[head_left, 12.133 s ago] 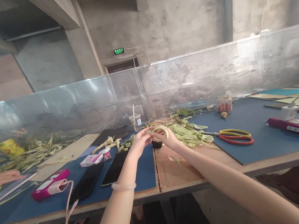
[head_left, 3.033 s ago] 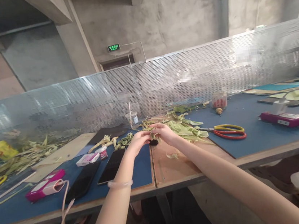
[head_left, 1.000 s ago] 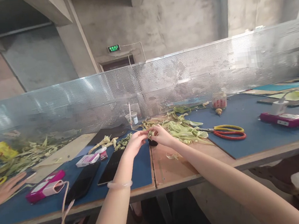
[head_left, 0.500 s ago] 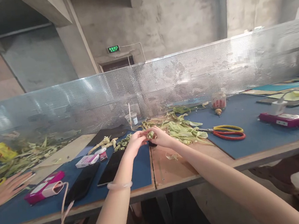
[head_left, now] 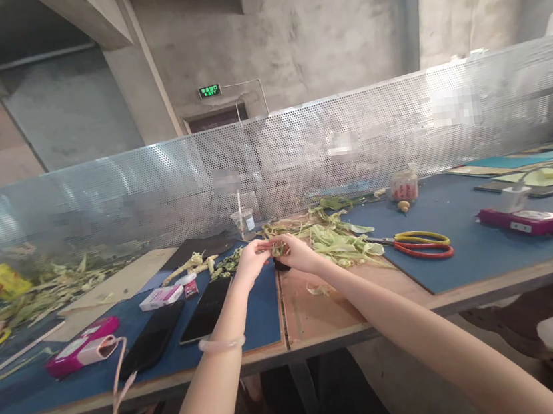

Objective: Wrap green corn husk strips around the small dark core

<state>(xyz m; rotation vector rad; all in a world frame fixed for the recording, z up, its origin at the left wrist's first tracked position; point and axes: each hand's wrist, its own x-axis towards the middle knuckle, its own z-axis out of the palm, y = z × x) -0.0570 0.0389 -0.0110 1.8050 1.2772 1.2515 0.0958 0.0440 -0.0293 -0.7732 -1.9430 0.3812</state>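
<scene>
In front of me, my left hand (head_left: pixel 254 262) and my right hand (head_left: pixel 298 254) meet with their fingertips closed on a small pale-green leaf piece (head_left: pixel 278 251). Fingers cover most of it, so its shape is not clear. Just below the fingers is a small black object (head_left: pixel 282 265). Close to my right hand lies a heap of limp green leaves (head_left: pixel 344 245) on a brown board (head_left: pixel 319 309). Beside my left hand sits a cluster of small dark-green knotted pieces (head_left: pixel 227 264). A translucent bangle circles my left wrist.
Scissors with red and yellow handles (head_left: pixel 422 245) lie to the right, near a glass jar (head_left: pixel 404 186). Phones (head_left: pixel 207 309), a magenta power strip (head_left: pixel 82 345) and a small box (head_left: pixel 161 296) occupy the left. A perforated metal screen (head_left: pixel 295 157) borders the back.
My hands have shifted only slightly around the leaf piece. At far left, another person's hand has drawn back toward the picture's edge, uncovering a long thin strip on the table.
</scene>
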